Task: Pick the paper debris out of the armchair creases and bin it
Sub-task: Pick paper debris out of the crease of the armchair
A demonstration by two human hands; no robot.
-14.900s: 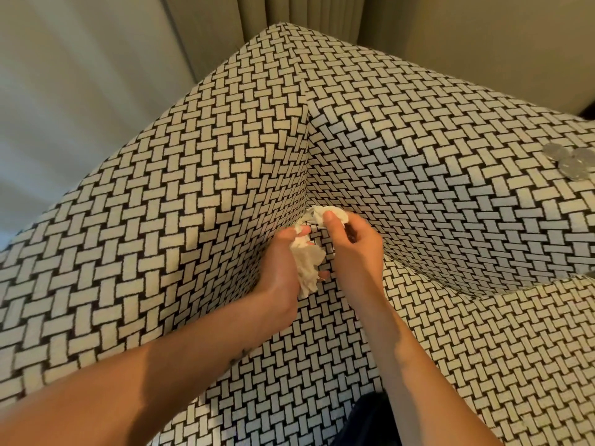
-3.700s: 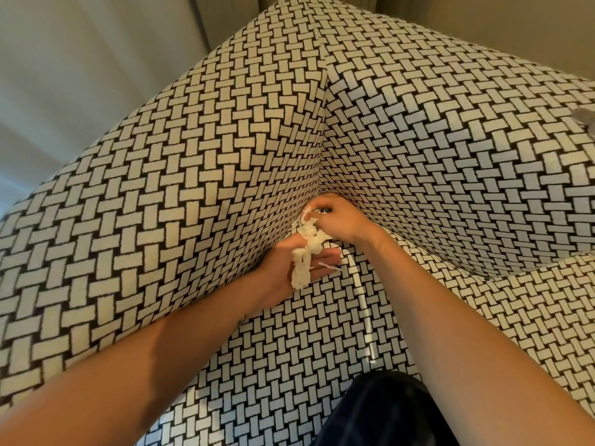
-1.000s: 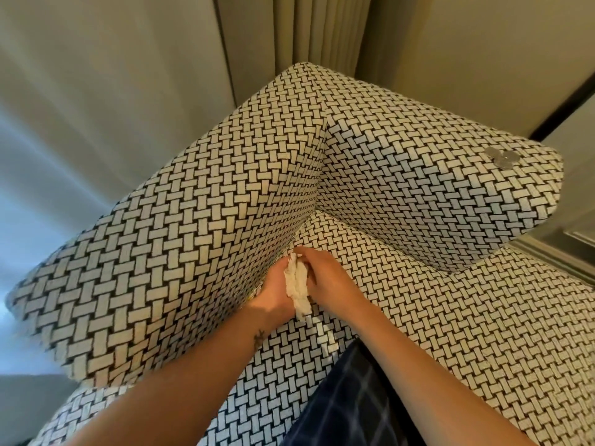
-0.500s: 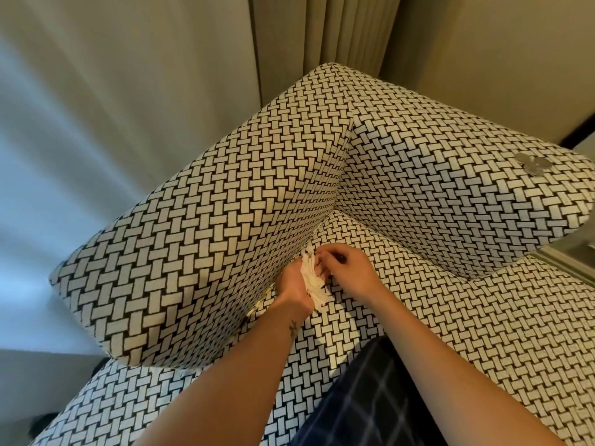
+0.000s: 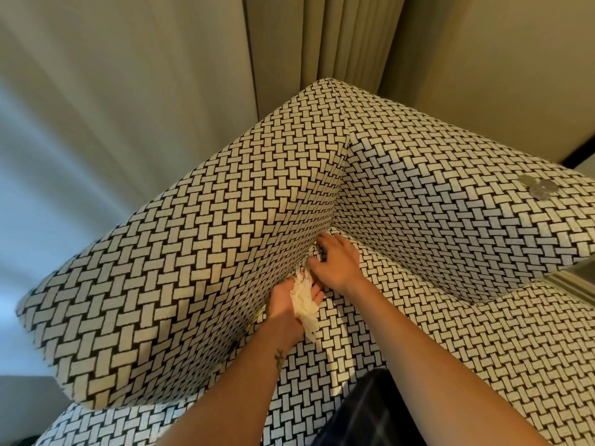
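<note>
Far left there's just a pale sheer curtain (image 5: 96, 140), with heavier pleated drapes (image 5: 338, 43) behind the chair's corner. The armchair (image 5: 193, 268) fills most of the view, all black-and-cream basket-weave fabric, and its tall left panel walls off that side. Down where that panel meets the seat runs the crease (image 5: 299, 268) we're working in, and a tiny yellowish scrap (image 5: 259, 312) peeks out of it lower down.

Our left hand (image 5: 289, 304) lies palm-up against the panel, its fingers loosely curled round the paper wad (image 5: 304, 299), white crumpled tissue spilling toward the wrist. There's a small tattoo (image 5: 279, 357) on that forearm. Just above it, touching, our right hand (image 5: 335, 262) has its fingertips bent and pushed into the crease. We can't tell whether they've pinched anything, since the tips are buried.

A bit of dark plaid fabric (image 5: 363, 413) shows at the bottom edge. Further right, a few coins (image 5: 539, 188) sit on top of the other panel, well away from the hands, with a plain beige wall (image 5: 499, 75) behind.
</note>
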